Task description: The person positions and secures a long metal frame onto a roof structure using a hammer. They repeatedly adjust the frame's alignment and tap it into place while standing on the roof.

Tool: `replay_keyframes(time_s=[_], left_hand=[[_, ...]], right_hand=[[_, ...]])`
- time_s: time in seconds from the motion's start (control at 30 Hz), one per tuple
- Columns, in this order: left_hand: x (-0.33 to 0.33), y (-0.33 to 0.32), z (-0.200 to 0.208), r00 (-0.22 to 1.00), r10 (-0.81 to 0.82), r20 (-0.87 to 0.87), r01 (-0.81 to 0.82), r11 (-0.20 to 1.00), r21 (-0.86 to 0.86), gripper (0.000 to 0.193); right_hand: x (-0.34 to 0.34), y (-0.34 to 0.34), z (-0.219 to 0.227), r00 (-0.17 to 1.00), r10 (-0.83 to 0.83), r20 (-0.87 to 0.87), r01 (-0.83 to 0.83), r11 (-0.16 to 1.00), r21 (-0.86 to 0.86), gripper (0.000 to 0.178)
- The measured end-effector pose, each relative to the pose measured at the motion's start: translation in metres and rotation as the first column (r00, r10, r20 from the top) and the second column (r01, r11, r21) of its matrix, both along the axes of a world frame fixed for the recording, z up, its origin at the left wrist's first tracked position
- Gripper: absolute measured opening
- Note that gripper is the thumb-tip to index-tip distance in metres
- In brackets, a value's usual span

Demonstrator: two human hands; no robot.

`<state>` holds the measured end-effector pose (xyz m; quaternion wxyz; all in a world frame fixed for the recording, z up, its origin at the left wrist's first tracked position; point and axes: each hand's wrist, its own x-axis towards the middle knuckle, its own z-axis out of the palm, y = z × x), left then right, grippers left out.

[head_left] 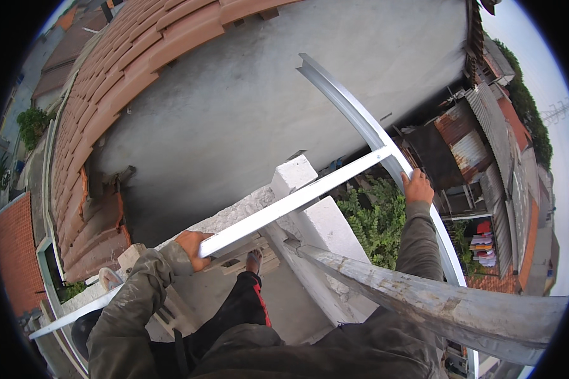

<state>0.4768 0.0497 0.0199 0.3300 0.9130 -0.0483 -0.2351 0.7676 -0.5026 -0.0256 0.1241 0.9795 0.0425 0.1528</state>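
Note:
My left hand (pixel 193 250) is closed around a straight white metal bar (pixel 291 203) at lower left of centre. The bar slants up to the right and meets a long silvery metal channel (pixel 354 112) near its upper part. My right hand (pixel 417 187) grips the channel's edge just below that joint, fingers curled over it. From there the channel runs down along my right forearm, looking bent by the lens. Another white strip (pixel 76 320) shows beyond my left sleeve; I cannot tell whether it belongs to the same bar.
A weathered grey beam (pixel 436 297) crosses at lower right. White-coated blocks (pixel 332 230) top the wall beneath the bar. My foot (pixel 253 260) is by wooden boards, high above green plants (pixel 376 215). A tiled roof (pixel 126 76) and grey plastered wall (pixel 234 107) stand ahead; rusty sheet roofs (pixel 464 142) lie right.

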Motion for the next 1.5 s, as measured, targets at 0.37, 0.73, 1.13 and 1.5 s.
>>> replay_keyframes(time_s=[0.37,0.73,1.13,1.5], left_hand=[[0.001,0.001,-0.001,0.999,0.021,-0.035,-0.021,1.000,0.021,0.051],[0.002,-0.002,0.000,0.999,0.028,-0.030,-0.030,0.998,-0.049,0.049],[0.015,0.003,0.006,0.982,-0.005,-0.187,-0.001,1.000,-0.030,0.048],[0.012,-0.003,0.006,0.992,0.016,-0.127,-0.013,1.000,0.022,0.051]], right_hand=[[0.032,0.030,-0.003,0.992,-0.098,-0.074,0.099,0.995,0.010,0.040],[0.036,0.028,0.008,0.991,-0.034,-0.131,0.043,0.997,0.067,0.022],[0.042,0.027,0.010,0.989,-0.056,-0.140,0.070,0.993,0.099,0.022],[0.044,0.022,0.005,0.993,-0.015,-0.117,0.031,0.990,0.137,0.021]])
